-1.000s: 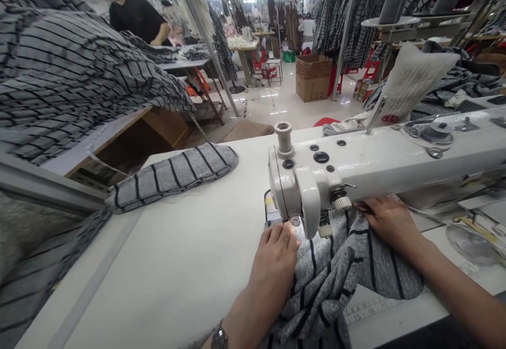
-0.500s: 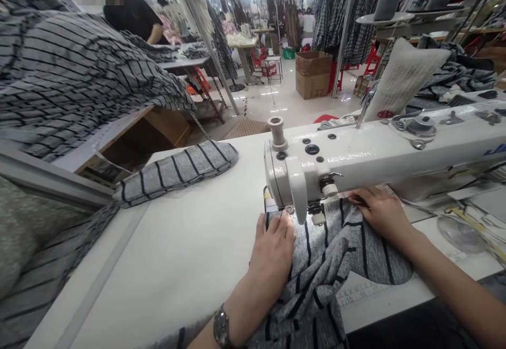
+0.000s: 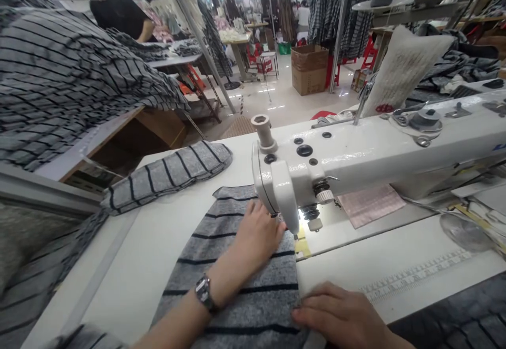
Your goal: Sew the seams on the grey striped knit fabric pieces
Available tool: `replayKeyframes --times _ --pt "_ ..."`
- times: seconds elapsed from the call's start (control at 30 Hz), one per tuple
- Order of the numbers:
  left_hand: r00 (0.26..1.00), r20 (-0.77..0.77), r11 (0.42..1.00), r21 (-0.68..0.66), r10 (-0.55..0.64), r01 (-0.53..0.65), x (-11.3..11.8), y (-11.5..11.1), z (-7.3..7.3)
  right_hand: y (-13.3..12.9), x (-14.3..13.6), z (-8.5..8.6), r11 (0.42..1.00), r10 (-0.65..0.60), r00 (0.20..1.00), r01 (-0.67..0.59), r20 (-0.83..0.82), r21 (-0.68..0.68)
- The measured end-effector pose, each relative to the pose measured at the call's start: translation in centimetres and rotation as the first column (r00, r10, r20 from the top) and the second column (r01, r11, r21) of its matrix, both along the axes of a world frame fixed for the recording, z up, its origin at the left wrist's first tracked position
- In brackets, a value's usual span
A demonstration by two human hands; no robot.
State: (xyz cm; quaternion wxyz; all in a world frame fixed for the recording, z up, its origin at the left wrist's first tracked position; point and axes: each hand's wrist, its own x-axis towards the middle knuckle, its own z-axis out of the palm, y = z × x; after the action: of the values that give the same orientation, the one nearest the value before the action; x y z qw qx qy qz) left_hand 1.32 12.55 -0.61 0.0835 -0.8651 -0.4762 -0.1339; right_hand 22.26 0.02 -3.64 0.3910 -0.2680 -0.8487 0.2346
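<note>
On the white table (image 3: 169, 264) we had the sewing machine (image 3: 356, 159) across the right, its head over the right edge of the grey striped panel (image 3: 233, 286). The panel lay flat, edge just at the presser foot (image 3: 294, 230). Left hand (image 3: 256, 235) pressed on it with fingers flat and spread, gripping nothing; right hand (image 3: 340, 317) flat at the near edge, likewise holding nothing. We judged this as edge alignment before stitching; next we needed steady, straight feed under the foot

A grey knit fabric piece (image 3: 233, 280) with thin dark stripes lies flat on the white table, its far end beside the needle
</note>
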Motion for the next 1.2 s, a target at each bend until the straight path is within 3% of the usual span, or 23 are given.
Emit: replayKeyframes --times 0.1,0.27,0.37,0.57,0.63,0.7,0.8,0.9,1.03,1.13,1.2 --pt "0.996 -0.083 0.998 -0.053 0.016 -0.02 1.2 -2.1 -1.3 0.5 -0.1 0.0 0.94 -0.164 0.985 0.142 0.045 0.31" --pt "0.983 -0.172 0.991 -0.105 0.059 -0.078 1.3 -2.1 -1.2 0.6 0.1 1.2 0.883 -0.243 0.962 0.166 0.126 0.439" --pt "0.993 -0.109 0.995 -0.084 0.044 -0.053 1.5 -3.9 -0.5 0.3 0.2 1.5 0.893 -0.248 0.948 0.143 0.202 0.427" --pt "0.961 0.068 0.959 -0.079 -0.268 0.273 0.6 -12.7 0.2 -0.5 0.7 1.5 0.936 -0.235 0.952 0.167 0.197 0.308" --pt "0.965 0.033 0.966 0.008 -0.259 0.259 0.7 -14.6 -0.4 -0.7 0.7 1.5 0.947 -0.234 0.962 0.194 0.137 0.256" --pt "0.985 0.02 0.977 0.128 -0.172 0.168 1.3 -15.5 -1.5 -1.0 0.4 1.5 0.95 -0.242 0.967 0.219 0.08 0.223" --pt "0.988 0.128 0.971 0.233 -0.086 0.054 2.3 -15.8 -3.3 -1.4 0.0 1.4 0.94 -0.268 0.963 0.254 0.033 0.227" --pt "0.973 0.211 0.975 0.217 -0.095 0.048 2.5 -16.1 -4.0 -1.5 0.0 1.3 0.935 -0.273 0.961 0.257 0.036 0.243" --pt "0.974 0.184 0.986 0.122 -0.133 0.112 1.4 -15.5 -2.1 -1.1 0.8 1.5 0.956 -0.168 0.971 0.119 0.168 0.268" --pt "0.933 0.218 0.95 -0.06 -0.286 0.306 0.5 -13.3 -0.1 -0.6 1.4 1.9 0.951 -0.13 0.957 0.047 0.259 0.305" --pt "0.938 0.234 0.951 -0.115 -0.256 0.288 0.4 -11.6 0.1 -0.4 1.5 1.9 0.938 -0.14 0.953 0.04 0.27 0.344"
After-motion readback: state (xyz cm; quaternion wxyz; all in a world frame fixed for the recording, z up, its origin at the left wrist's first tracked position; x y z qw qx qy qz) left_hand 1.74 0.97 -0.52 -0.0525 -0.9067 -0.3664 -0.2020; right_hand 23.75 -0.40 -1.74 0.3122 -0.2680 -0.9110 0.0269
